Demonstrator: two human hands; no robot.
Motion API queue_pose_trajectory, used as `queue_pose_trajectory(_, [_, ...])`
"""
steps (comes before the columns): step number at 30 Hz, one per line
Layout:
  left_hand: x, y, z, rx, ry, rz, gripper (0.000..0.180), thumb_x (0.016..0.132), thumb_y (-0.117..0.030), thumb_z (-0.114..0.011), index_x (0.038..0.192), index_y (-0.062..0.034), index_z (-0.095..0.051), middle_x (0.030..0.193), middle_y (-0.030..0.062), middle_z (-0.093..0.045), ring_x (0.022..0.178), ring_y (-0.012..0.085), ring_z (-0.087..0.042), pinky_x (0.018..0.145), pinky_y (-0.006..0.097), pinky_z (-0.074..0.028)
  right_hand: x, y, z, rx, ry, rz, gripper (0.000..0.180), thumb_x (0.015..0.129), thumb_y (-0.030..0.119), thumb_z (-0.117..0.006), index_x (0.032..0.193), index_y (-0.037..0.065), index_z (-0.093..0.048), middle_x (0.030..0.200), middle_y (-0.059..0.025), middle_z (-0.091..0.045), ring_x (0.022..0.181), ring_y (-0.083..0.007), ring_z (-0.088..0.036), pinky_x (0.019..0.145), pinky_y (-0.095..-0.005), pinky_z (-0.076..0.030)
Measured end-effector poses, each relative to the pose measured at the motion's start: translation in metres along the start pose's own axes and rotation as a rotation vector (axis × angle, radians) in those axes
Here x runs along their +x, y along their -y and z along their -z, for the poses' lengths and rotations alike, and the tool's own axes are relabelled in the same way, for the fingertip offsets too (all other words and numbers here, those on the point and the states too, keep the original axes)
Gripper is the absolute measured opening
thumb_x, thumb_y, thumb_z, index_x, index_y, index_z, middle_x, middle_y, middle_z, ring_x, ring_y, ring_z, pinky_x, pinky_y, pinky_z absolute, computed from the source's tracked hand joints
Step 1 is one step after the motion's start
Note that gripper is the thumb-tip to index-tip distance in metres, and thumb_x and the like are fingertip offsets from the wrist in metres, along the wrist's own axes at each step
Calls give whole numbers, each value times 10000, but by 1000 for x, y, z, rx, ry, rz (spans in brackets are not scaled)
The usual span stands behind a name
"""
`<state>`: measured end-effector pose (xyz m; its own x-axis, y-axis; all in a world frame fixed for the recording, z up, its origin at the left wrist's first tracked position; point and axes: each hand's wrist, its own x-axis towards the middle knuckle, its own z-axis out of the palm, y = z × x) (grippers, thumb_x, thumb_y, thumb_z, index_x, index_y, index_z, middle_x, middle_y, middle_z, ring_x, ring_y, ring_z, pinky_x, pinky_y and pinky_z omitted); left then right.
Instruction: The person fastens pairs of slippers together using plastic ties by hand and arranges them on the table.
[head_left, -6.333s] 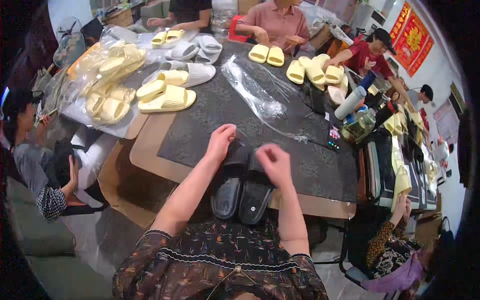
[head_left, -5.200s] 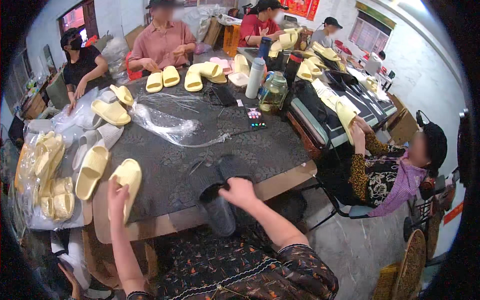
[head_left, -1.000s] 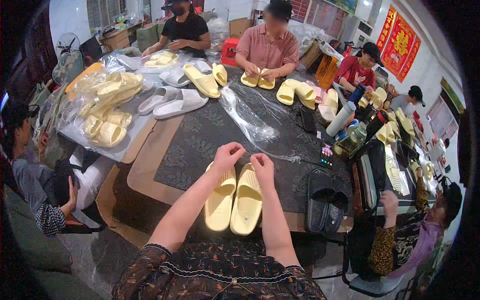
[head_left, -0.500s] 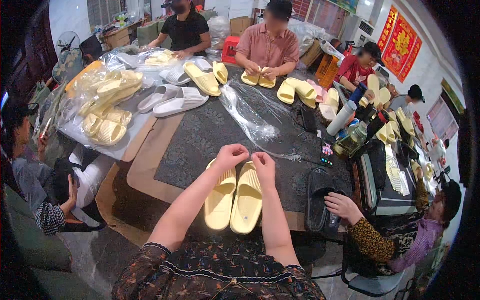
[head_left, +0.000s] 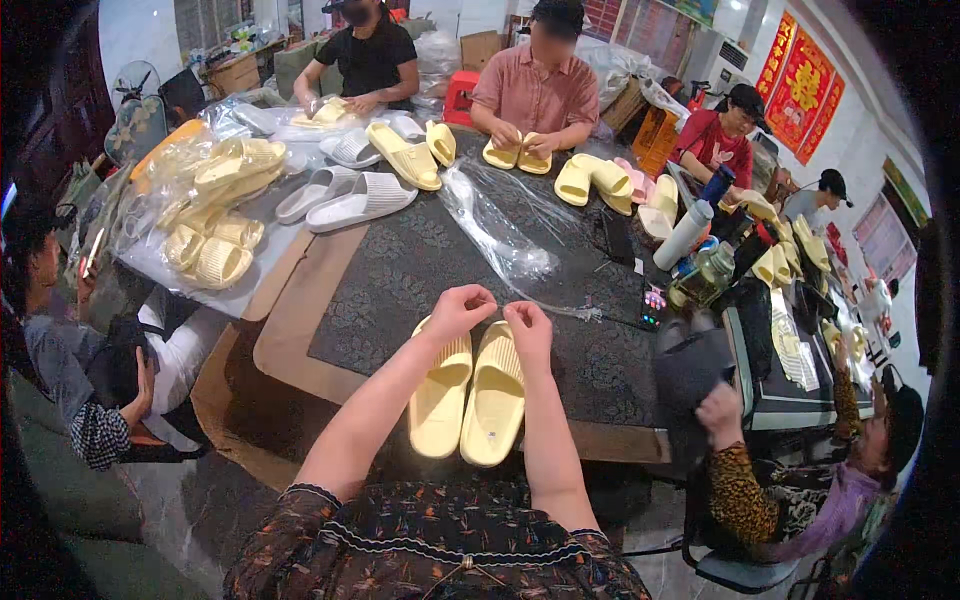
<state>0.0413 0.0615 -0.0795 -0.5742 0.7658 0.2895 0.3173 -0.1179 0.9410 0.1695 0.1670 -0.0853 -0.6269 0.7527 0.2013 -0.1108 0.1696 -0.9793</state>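
I see the pair of yellow slippers (head_left: 468, 395) lying side by side, soles down, on the dark patterned mat (head_left: 400, 270), at the mat's near edge and running just over it toward me. My left hand (head_left: 458, 312) rests on the toe end of the left slipper with its fingers curled in; my right hand (head_left: 527, 330) sits on the toe end of the right one, fingers bent down onto the strap. The two hands almost meet at the fingertips. Whether they pinch something small between them I cannot tell; the view there is too fine.

To do this step well, I judge the toes should be kept level and the inner edges pressed flush, so the pair stays matched.

The slippers look like soft moulded foam, matt, with ribbed straps and rounded thick soles. A crumpled clear plastic bag (head_left: 505, 240) lies toward the far side of the mat, glossy and creased. Beyond the mat's left edge, grey slippers (head_left: 345, 195) lie ribbed and paler.
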Motion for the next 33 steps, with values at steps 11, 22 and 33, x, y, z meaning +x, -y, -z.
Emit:
queue_pose_trajectory(11, [-1,-4,0,64,-6,9,161,812,-175,-691,892,-37,-672,763,25,-675,679,78,-606,646,245,-497,-1,0,1,17,21,0,97,844,111,-675,879,25,-647,769,42,-588,690,-33,-494,635,-192,-408])
queue_pose_trajectory(22, [-2,1,-3,44,-3,-34,150,805,-180,-701,850,-41,-667,690,3,-637,613,55,-551,585,242,-467,-2,4,1,31,29,-56,94,845,114,-672,863,26,-643,755,51,-568,681,-28,-474,617,-191,-389])
queue_pose_trajectory(33, [-2,-5,-2,86,-16,-13,141,809,-157,-697,860,-31,-663,747,18,-657,674,69,-593,637,246,-494,0,-1,0,57,-77,-8,115,811,115,-691,831,12,-644,689,65,-541,614,-17,-431,562,-187,-364])
